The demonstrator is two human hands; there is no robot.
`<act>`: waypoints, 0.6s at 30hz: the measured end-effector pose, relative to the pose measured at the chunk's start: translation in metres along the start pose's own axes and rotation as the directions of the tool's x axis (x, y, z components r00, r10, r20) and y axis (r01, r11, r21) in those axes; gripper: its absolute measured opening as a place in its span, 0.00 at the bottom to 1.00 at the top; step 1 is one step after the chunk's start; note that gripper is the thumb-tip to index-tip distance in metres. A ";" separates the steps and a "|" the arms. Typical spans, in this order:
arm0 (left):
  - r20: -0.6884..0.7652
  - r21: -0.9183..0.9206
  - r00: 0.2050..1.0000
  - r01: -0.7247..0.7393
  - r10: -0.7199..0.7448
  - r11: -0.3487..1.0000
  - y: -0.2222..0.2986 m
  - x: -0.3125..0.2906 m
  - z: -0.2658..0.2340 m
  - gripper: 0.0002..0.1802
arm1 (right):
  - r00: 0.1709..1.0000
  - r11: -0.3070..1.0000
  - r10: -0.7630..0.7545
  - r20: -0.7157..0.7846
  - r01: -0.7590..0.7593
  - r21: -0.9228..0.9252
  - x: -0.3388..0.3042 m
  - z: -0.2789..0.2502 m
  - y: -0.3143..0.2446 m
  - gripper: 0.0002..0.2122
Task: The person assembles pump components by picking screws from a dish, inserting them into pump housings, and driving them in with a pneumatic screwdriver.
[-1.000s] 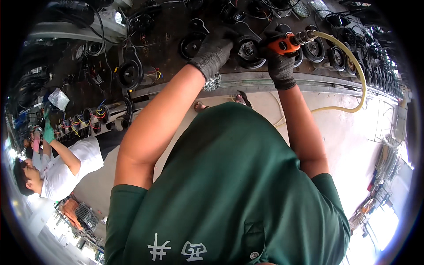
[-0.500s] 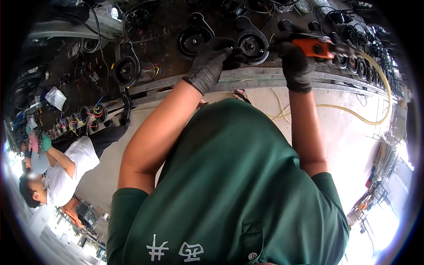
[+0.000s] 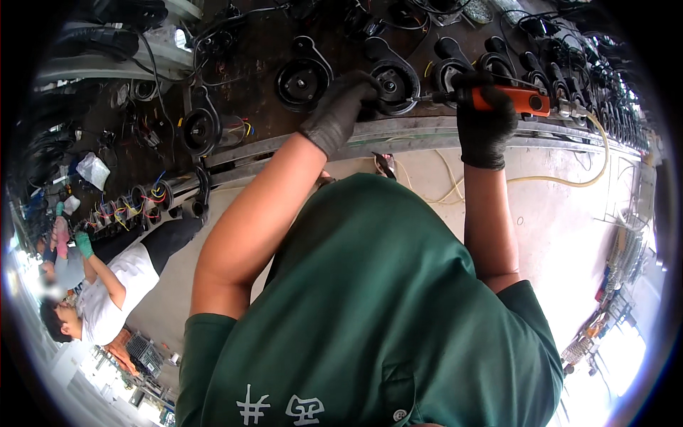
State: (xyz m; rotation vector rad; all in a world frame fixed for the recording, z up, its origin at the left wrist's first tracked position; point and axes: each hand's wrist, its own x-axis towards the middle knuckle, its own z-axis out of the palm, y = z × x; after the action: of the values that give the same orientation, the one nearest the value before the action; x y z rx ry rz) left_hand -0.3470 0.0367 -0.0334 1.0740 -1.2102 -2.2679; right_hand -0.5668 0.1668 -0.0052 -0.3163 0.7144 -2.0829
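Note:
In a dark glove, my left hand [image 3: 343, 108] is closed at the left rim of a round black housing [image 3: 391, 84] with a curved arm; its fingertips are partly hidden. My right hand [image 3: 489, 128], gloved too, wraps round an orange air screwdriver [image 3: 526, 100] lying nearly level. The tool's thin bit points left and reaches the housing's right edge; whether it sits in a screw is too small to tell. Left of my left hand lies another round black housing [image 3: 302, 82]. A pale yellow air hose [image 3: 603, 153] hangs from the tool's back end.
More black housings [image 3: 496, 64] run along the bench to the right. A metal rail [image 3: 427, 128] edges the bench. Another housing [image 3: 200, 130] and coloured wires [image 3: 153, 192] are at left. A person in a white shirt [image 3: 117, 302] works at far left.
The screwdriver has turned to nearly level, its bit now lower on the housing's right side. Both hands sit slightly lower in the picture. The left hand stays at the same housing.

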 end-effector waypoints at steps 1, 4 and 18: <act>0.001 0.002 1.000 -0.001 0.001 1.000 0.005 0.009 0.003 0.14 | 1.000 1.000 -0.002 0.001 0.002 0.001 0.001 -0.002 0.000 0.24; 0.055 0.860 0.975 -0.157 0.217 0.485 0.018 0.028 0.018 0.21 | 0.995 0.988 -0.073 0.068 0.081 -0.132 0.004 -0.006 0.007 0.23; 0.091 0.969 0.993 -0.071 0.076 -0.238 0.026 0.045 0.050 0.25 | 0.989 0.980 -0.071 0.131 0.094 -0.176 0.009 -0.012 0.014 0.24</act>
State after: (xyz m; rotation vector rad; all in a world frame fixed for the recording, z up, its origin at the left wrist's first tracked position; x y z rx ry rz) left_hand -0.4156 0.0223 -0.0153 1.2057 -3.1622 -0.5123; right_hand -0.5689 0.1576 -0.0237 -0.5814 0.8297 -2.0592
